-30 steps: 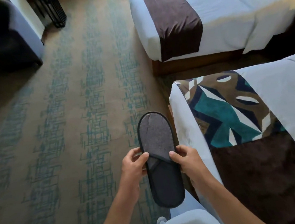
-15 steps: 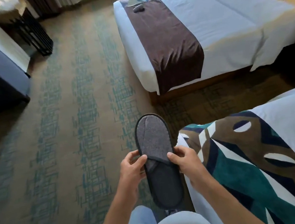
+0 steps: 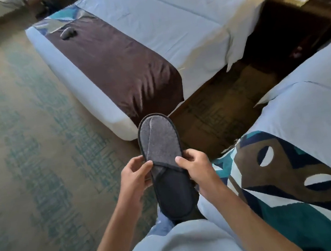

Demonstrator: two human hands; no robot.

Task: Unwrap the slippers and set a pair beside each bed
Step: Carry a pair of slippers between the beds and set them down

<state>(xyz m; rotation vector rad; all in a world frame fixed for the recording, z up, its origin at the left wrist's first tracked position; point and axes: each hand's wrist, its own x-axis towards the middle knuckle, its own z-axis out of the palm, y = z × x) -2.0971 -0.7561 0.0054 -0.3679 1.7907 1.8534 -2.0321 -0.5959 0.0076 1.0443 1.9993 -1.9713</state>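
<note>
1. No brand, label or writing can be read on anything in view; the papers on the dark nightstand (image 3: 300, 4) at upper right are too blurred to tell.
2. The left hand (image 3: 134, 177) has its grip clamped on the left edge of the slipper (image 3: 163, 163), thumb on top at the band where the grey upper meets the dark insole, fingers curled under the sole.
3. The right hand (image 3: 196, 168) has its grip clamped on the right edge at the same band, thumb on top, fingers beneath.
4. The slipper is held in the air in front of the person's body, above the patterned carpet (image 3: 29, 163), between the two beds.
5. Its long axis runs away from the person, almost straight up the picture; the closed grey toe points away toward the corner of the far bed (image 3: 169, 26), the dark heel end toward the person's light shirt (image 3: 181, 246). The insole faces up.
6. The near bed (image 3: 310, 120) lies just to the right of the right hand, with a teal, brown and white patterned runner (image 3: 292, 182).
7. The far bed carries a brown runner (image 3: 115, 64); a small grey bundle (image 3: 68, 33) lies on it near the far end, too blurred to identify.
</note>
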